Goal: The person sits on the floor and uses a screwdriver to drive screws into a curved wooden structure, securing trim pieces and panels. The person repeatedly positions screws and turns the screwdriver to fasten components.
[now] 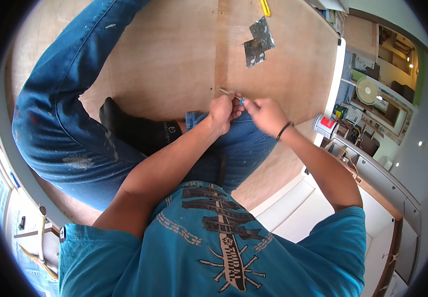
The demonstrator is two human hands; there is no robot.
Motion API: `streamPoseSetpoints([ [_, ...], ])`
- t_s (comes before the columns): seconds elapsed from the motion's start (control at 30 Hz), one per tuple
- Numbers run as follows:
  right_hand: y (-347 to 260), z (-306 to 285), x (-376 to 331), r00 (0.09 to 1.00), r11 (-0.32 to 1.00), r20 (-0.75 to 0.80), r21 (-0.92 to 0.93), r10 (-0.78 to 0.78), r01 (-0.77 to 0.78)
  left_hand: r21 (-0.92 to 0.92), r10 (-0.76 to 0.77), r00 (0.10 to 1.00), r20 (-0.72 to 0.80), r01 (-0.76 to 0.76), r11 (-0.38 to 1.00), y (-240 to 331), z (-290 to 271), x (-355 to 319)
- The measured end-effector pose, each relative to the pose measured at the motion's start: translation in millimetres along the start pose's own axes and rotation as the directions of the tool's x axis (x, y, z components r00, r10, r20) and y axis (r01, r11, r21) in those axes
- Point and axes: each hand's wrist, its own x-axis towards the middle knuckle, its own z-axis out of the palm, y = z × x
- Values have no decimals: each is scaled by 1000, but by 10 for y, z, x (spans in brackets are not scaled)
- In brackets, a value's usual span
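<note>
Teal shirt, left hand and right hand closed, pinching small tool

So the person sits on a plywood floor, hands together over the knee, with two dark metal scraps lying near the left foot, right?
Not quite. The head view shows the scraps lying farther out on the plywood, beyond the hands, not near the foot. The rest holds.

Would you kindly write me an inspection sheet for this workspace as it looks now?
Surface: bare plywood board, person seated on it.
Job's things: small blue-tipped piece pinched between both hands; thin pale stick just beyond the fingers.
Clutter: two grey foil-like scraps; yellow tool at the far edge; red-and-white can off the board's right edge.
Grippers: left hand and right hand closed together.
Cables: nothing seen.
Surroundings: room below, white ledge.
</note>
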Motion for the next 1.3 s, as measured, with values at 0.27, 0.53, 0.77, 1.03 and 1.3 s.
streamPoseSetpoints([
  [0.27, -23, -48, -56, 997, 987, 24, 145, 71, -73, 80, 21, 1000, -4, -20, 997, 15, -20, -19],
  [0.53, 29, -60, -478, 935, 782, -150, -599, -321, 172, 621, 57, 995, -86, 8, 784, 281, -49, -172],
  [0.77, 946, 2, -567, 917, 804, -330, 469, -224, 365, 885, 731, 524, 437, -395, -246, 499, 99, 543],
  [1.03, 1093, 679, 1, 708, 171, -662, 689, -249, 704, 718, 590, 527, 611, -55, -694, 1208, 646, 1435],
  [1.3, 1152, 545, 212, 664, -106, -681, 718, -309, 688, 890, 677, 594, 434, -401, -219, 1035, 672, 447],
])
